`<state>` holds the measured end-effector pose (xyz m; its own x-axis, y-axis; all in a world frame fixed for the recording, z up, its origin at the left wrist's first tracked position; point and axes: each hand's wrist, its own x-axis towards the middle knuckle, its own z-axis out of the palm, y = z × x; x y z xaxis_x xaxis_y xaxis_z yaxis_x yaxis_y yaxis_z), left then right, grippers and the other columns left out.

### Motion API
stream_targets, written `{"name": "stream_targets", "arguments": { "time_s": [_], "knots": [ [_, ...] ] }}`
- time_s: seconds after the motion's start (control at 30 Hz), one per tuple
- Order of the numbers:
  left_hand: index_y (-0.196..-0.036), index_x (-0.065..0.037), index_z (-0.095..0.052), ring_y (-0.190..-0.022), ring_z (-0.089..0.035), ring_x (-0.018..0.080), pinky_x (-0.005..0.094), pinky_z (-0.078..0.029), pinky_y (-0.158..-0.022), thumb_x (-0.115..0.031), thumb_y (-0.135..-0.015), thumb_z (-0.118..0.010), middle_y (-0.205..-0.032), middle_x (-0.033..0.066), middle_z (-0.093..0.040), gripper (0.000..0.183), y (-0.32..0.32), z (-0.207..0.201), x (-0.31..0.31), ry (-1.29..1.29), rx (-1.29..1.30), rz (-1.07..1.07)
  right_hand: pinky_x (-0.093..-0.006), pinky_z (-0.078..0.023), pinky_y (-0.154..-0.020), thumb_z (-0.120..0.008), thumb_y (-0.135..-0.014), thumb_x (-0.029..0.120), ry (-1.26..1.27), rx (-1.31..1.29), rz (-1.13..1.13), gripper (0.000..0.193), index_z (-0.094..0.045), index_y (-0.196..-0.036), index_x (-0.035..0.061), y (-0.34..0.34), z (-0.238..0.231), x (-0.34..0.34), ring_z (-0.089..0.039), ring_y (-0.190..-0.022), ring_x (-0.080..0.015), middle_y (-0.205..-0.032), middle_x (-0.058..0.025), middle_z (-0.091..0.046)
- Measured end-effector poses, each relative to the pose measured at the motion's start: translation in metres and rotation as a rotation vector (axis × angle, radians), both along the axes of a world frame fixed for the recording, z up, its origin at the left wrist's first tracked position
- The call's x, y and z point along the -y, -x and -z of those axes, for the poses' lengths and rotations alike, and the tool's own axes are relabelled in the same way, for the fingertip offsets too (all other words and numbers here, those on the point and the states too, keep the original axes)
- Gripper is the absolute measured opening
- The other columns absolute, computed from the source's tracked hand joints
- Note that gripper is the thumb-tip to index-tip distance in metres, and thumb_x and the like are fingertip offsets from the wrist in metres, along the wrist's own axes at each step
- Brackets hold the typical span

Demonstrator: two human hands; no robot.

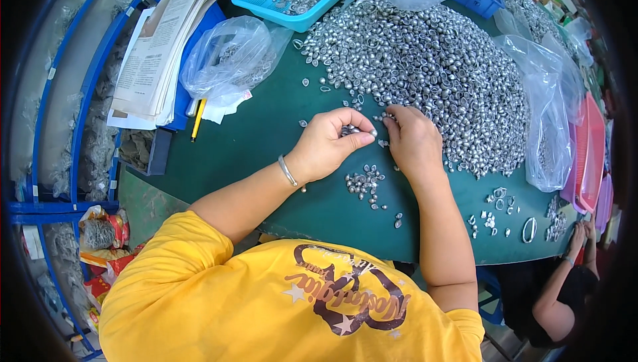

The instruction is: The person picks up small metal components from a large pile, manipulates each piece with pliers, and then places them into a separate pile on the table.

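A large heap of small silver-coloured metal pieces (425, 56), rounded and ring-like, spreads over the green table. My left hand (325, 143), with a bangle at the wrist, is curled around several of these pieces (348, 131), its thumb and index finger nearly together. Just to its right, my right hand (417, 143) has its fingers bent down at the heap's near-left edge. Small pieces show by its fingertips, but what they pinch is partly hidden. Below and between the hands lies a small separate cluster of the same pieces (363, 182).
A turquoise basket (262, 6) with pieces stands at the back, near clear plastic bags (229, 56). Papers (156, 50) and a yellow pen (197, 121) lie left, beside blue shelving (80, 96). Larger rings (529, 229) and a pink basket (586, 156) are right, near another person's arm (555, 299).
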<state>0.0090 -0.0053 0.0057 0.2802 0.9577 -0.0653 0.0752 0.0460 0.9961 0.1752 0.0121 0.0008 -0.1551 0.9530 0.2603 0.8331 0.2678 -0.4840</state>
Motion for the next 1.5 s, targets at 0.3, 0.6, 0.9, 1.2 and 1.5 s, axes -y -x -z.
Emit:
{"name": "stream_targets", "arguments": {
  "time_s": [0.3,0.6,0.9,1.2,1.5],
  "knots": [
    [-0.088,-0.003,-0.055,-0.070,-0.049,0.0071,0.0192,-0.039,-0.056,-0.003,-0.080,-0.057,-0.087,0.0077,-0.055,0.009,0.007,-0.005,0.002,0.282,0.264,0.021,-0.0384,-0.047,-0.068,-0.058,-0.076,0.014,0.079,-0.026,0.054,0.014,-0.061,-0.087,0.0055,-0.006,-0.004,-0.001,-0.060,-0.079,-0.0297,-0.085,-0.0123,-0.063],
    [-0.081,-0.003,-0.056,-0.059,-0.050,0.0130,0.0248,-0.041,-0.052,-0.011,-0.077,-0.058,-0.075,0.0069,-0.057,0.009,0.005,-0.001,-0.038,0.171,0.221,-0.093,-0.0385,-0.047,-0.068,-0.062,-0.073,0.018,0.210,0.017,0.094,0.019,-0.061,-0.086,0.0044,-0.009,-0.007,0.000,-0.060,-0.078,-0.0299,-0.085,-0.0130,-0.063],
    [-0.075,-0.002,-0.060,-0.075,-0.054,0.0307,0.0379,-0.045,-0.066,-0.005,-0.071,-0.063,-0.075,0.0119,-0.053,0.006,-0.018,0.017,-0.054,-0.654,-0.641,0.171,-0.0384,-0.047,-0.064,-0.063,-0.072,0.021,0.203,-0.005,0.096,0.018,-0.061,-0.081,0.0045,-0.013,-0.005,0.000,-0.060,-0.073,-0.0294,-0.081,-0.0115,-0.063],
    [-0.078,-0.001,-0.054,-0.069,-0.053,0.0253,0.0325,-0.044,-0.062,-0.005,-0.076,-0.061,-0.081,0.0121,-0.054,0.008,-0.009,0.012,-0.049,-0.568,-0.512,0.134,-0.0375,-0.048,-0.064,-0.062,-0.075,0.020,0.085,0.023,0.062,0.018,-0.062,-0.085,0.0058,-0.010,-0.001,0.001,-0.061,-0.074,-0.0297,-0.082,-0.0115,-0.063],
    [-0.095,-0.003,-0.051,-0.063,-0.042,0.0069,0.0167,-0.035,-0.052,-0.009,-0.088,-0.049,-0.088,0.0074,-0.054,0.009,0.010,0.002,-0.017,0.674,0.926,0.151,-0.0197,-0.038,-0.049,-0.068,-0.069,0.001,0.119,-0.580,-0.132,0.016,-0.063,-0.084,0.0027,-0.010,-0.007,0.004,-0.046,-0.054,-0.0077,-0.067,-0.0026,-0.055]
  ]
}}
